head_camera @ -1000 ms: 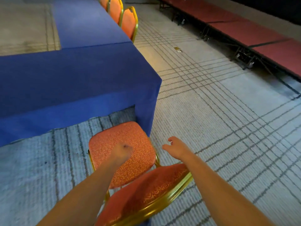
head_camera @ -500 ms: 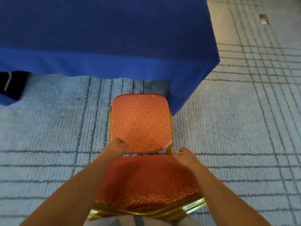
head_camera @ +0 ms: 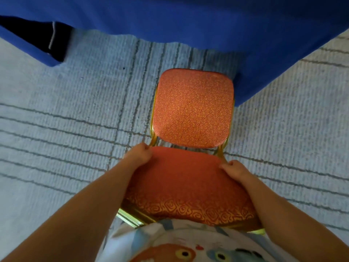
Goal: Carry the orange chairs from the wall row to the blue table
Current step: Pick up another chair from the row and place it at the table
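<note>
An orange chair (head_camera: 192, 108) with a gold frame stands on the carpet directly below me, its seat facing the blue table (head_camera: 188, 19). The front of the seat is close to the table's hanging cloth near its right corner. My left hand (head_camera: 138, 155) grips the left side of the padded backrest (head_camera: 185, 188), fingers curled over its edge. On the backrest's right side my right hand (head_camera: 235, 172) holds the edge the same way. The chair legs are hidden under the seat.
Grey-blue carpet (head_camera: 66, 129) with dark line patterns spreads to both sides. A dark gap with a table leg (head_camera: 51, 36) shows under the cloth at the upper left. My printed shirt (head_camera: 179, 242) fills the bottom edge.
My view has tilted down and closer to the chair. Both hands went from hovering over the seat to gripping the two sides of the backrest, and the chair now stands square to the table.
</note>
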Demonstrator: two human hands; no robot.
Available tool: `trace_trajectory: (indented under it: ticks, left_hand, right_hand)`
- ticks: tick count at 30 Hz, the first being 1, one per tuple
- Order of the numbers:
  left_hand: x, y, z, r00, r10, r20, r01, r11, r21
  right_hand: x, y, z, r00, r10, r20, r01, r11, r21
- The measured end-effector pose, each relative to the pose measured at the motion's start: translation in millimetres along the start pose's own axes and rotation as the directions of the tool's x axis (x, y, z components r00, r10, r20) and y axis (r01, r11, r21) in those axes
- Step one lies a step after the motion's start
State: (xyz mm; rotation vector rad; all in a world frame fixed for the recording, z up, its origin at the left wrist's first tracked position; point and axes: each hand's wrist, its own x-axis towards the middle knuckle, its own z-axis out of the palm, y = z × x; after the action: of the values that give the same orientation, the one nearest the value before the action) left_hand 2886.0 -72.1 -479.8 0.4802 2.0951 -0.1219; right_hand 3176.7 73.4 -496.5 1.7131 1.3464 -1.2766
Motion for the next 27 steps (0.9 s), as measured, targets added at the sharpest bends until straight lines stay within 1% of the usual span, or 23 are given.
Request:
trace_trajectory:
  ticks: [6,10,15,18,22,24,27]
  left_hand:
    - [6,-1,1,0.996,-0.026,0.087,0.02,0.998,0.061]
    - [14,-7,2,0.981,-0.082,0.173,0.065,0.992,0.106]
    - [22,-19,-1,0.954,-0.152,0.257,0.138,0.988,0.074]
    - [23,-20,-6,0.94,-0.182,0.287,0.152,0.98,0.125]
    - [15,-13,-15,0.923,-0.192,0.333,0.133,0.973,0.19]
    - [16,-10,-24,0.907,-0.198,0.371,0.127,0.97,0.208]
    - [22,-10,-46,0.887,-0.227,0.402,0.132,0.959,0.251]
  right_hand:
    - [10,1,5,0.991,0.097,0.093,-0.097,0.995,-0.001]
    - [20,1,4,0.973,0.164,0.163,-0.165,0.986,-0.008]
    - [25,0,5,0.944,0.245,0.22,-0.245,0.969,-0.029]
    - [18,1,7,0.951,0.248,0.182,-0.245,0.969,-0.037]
    - [5,-4,3,0.962,0.229,0.151,-0.223,0.973,-0.056]
    - [5,-7,2,0.962,0.218,0.165,-0.212,0.976,-0.056]
    - [1,-18,3,0.952,0.205,0.228,-0.199,0.979,-0.049]
